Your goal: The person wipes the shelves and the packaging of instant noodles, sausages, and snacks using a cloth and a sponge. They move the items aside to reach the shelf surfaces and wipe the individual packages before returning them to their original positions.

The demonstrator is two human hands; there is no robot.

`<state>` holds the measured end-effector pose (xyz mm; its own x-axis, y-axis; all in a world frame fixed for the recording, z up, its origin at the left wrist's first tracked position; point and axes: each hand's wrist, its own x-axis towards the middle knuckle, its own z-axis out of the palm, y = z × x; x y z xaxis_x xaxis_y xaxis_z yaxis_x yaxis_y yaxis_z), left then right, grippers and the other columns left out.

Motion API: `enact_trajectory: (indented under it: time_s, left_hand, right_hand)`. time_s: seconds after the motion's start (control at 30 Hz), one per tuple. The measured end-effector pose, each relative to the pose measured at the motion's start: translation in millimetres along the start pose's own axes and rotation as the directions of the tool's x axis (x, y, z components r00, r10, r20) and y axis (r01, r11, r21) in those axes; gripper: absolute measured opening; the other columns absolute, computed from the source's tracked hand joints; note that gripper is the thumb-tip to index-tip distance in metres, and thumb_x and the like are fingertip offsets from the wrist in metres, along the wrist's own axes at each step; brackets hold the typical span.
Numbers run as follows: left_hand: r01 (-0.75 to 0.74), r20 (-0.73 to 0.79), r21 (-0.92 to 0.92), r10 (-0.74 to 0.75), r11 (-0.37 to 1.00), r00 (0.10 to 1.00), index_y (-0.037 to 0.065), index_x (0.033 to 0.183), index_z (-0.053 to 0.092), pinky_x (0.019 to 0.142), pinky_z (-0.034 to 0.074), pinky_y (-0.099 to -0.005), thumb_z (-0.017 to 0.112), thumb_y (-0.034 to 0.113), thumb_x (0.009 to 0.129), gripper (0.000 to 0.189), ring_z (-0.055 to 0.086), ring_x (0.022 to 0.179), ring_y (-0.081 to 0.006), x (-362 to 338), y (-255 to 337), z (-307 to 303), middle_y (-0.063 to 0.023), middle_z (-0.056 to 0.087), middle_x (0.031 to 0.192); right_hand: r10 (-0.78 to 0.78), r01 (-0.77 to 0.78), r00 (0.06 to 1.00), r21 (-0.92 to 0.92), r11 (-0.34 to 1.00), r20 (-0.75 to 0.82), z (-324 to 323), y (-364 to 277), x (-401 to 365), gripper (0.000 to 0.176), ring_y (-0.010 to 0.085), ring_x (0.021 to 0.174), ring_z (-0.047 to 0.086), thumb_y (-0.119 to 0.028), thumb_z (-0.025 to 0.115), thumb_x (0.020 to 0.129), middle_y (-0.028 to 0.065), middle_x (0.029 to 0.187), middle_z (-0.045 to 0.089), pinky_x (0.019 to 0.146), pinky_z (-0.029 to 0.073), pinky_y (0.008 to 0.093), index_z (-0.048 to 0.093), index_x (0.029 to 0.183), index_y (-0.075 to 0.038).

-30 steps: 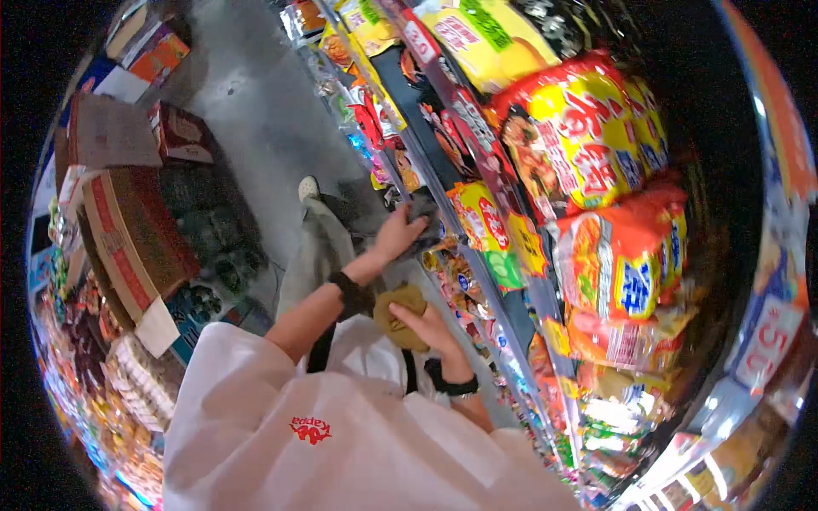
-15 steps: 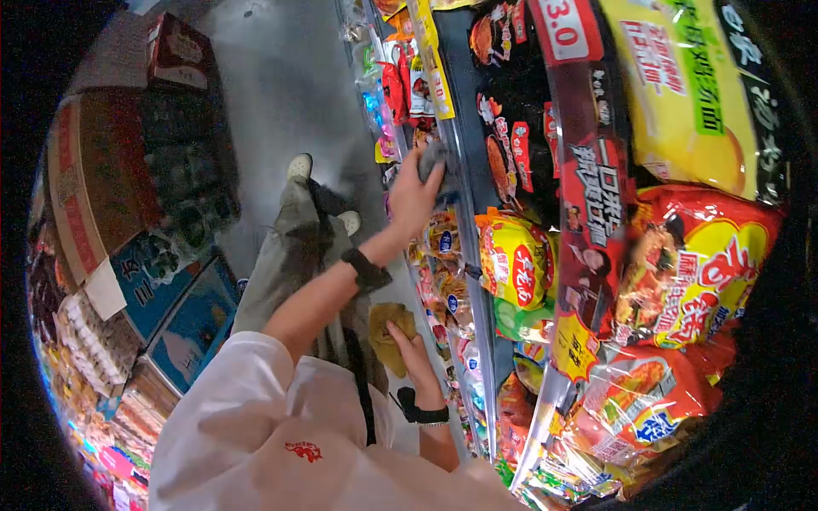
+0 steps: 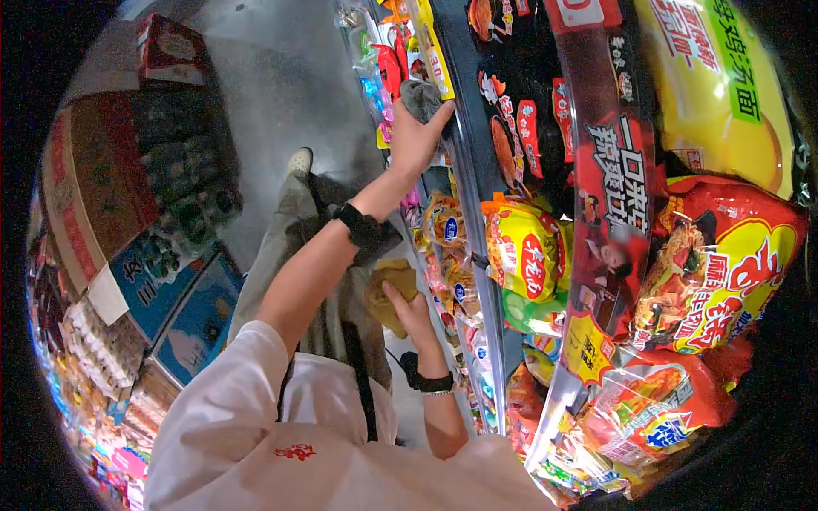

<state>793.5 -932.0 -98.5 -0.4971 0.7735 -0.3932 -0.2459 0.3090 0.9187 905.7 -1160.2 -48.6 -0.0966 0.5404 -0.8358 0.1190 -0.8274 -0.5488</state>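
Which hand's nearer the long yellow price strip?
Left. The left hand, holding a grey cloth, is at the near end of the yellow price strip; the right hand, holding a tan cloth, is farther back.

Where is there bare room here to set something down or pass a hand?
The floor is bare beyond the pale shoe, between the red box and the shelves. It's crowded on the shelves, where packets sit tightly together, and at the rail, where the left hand holds a grey cloth.
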Motion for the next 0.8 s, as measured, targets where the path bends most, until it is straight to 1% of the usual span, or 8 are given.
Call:
enact_trajectory:
  time_s: [0.07,0.13,0.2,0.33,0.4,0.53,0.63,0.8]
  left_hand:
    - [0.006,-0.001,0.106,-0.006,0.994,1.0,-0.003,0.11,0.041,0.082,0.042,-0.0353,0.069,0.039,0.07,0.065,0.056,0.096,-0.0284,1,5,-2,-0.0185,0.056,0.104]
    - [-0.046,0.0,0.209,0.047,0.977,0.999,-0.002,0.111,0.042,0.081,0.043,-0.0363,0.068,0.041,0.07,0.064,0.057,0.096,-0.0301,-1,11,-7,-0.0193,0.057,0.103]
    - [-0.094,0.043,0.226,0.087,0.969,0.995,0.0,0.111,0.043,0.08,0.043,-0.0371,0.067,0.044,0.07,0.065,0.057,0.094,-0.032,6,3,-12,-0.0196,0.057,0.101]
    - [-0.083,0.125,0.409,0.035,0.909,0.992,-0.001,0.108,0.046,0.077,0.045,-0.0382,0.063,0.047,0.07,0.064,0.059,0.088,-0.0331,10,19,-21,-0.0202,0.061,0.092]
    - [-0.131,0.152,0.413,0.073,0.901,0.986,-0.002,0.107,0.047,0.076,0.045,-0.0381,0.063,0.047,0.069,0.063,0.059,0.087,-0.0331,13,20,-25,-0.0207,0.061,0.091]
    - [-0.216,0.249,0.378,0.126,0.9,0.96,-0.003,0.104,0.048,0.076,0.045,-0.0379,0.063,0.048,0.068,0.064,0.059,0.088,-0.0337,25,13,-31,-0.0223,0.06,0.092]
    - [-0.258,0.297,0.358,0.152,0.898,0.942,-0.004,0.104,0.049,0.076,0.045,-0.0381,0.063,0.047,0.068,0.064,0.059,0.087,-0.0341,33,10,-32,-0.023,0.06,0.092]
    - [-0.327,0.357,0.391,0.185,0.861,0.916,-0.004,0.104,0.049,0.075,0.045,-0.0383,0.064,0.047,0.066,0.065,0.059,0.086,-0.0342,46,5,-37,-0.0237,0.06,0.09]
  right_hand:
    - [-0.068,0.045,0.992,-0.21,0.977,-0.102,-2,-4,12,0.04,0.0151,0.082,0.057,-0.032,0.063,0.079,0.0068,0.094,0.062,0.074,0.046,0.0318,0.057,0.102,0.0]
    - [-0.122,0.112,0.991,-0.15,0.982,-0.056,-3,-19,20,0.042,0.0182,0.083,0.059,-0.033,0.062,0.079,0.0099,0.093,0.063,0.074,0.046,0.0335,0.056,0.103,0.0]
    - [-0.347,0.268,0.929,-0.412,0.871,-0.13,-4,-36,30,0.042,0.0258,0.083,0.061,-0.033,0.06,0.079,0.0153,0.09,0.063,0.073,0.046,0.0355,0.055,0.103,0.001]
    - [-0.53,0.312,0.824,-0.619,0.72,-0.201,6,-89,27,0.034,0.0255,0.08,0.06,-0.023,0.061,0.079,0.0132,0.09,0.062,0.071,0.045,0.0343,0.053,0.102,0.001]
    - [-0.628,0.316,0.737,-0.694,0.647,-0.25,9,-108,32,0.037,0.0375,0.075,0.059,-0.031,0.057,0.08,0.0226,0.083,0.061,0.066,0.045,0.0444,0.053,0.097,0.002]
    - [-0.705,0.209,0.675,-0.861,0.464,-0.216,21,-136,56,0.037,0.038,0.069,0.058,-0.033,0.056,0.079,0.0216,0.075,0.06,0.06,0.045,0.0457,0.051,0.094,0.001]
    - [-0.661,0.163,0.721,-0.876,0.453,-0.208,34,-160,73,0.045,0.0406,0.078,0.057,-0.035,0.054,0.08,0.0249,0.083,0.059,0.065,0.044,0.0474,0.047,0.106,0.0]
    - [-0.631,0.152,0.743,-0.863,0.481,-0.221,43,-183,90,0.052,0.0408,0.076,0.058,-0.038,0.056,0.074,0.0249,0.081,0.06,0.066,0.045,0.0488,0.044,0.109,-0.001]
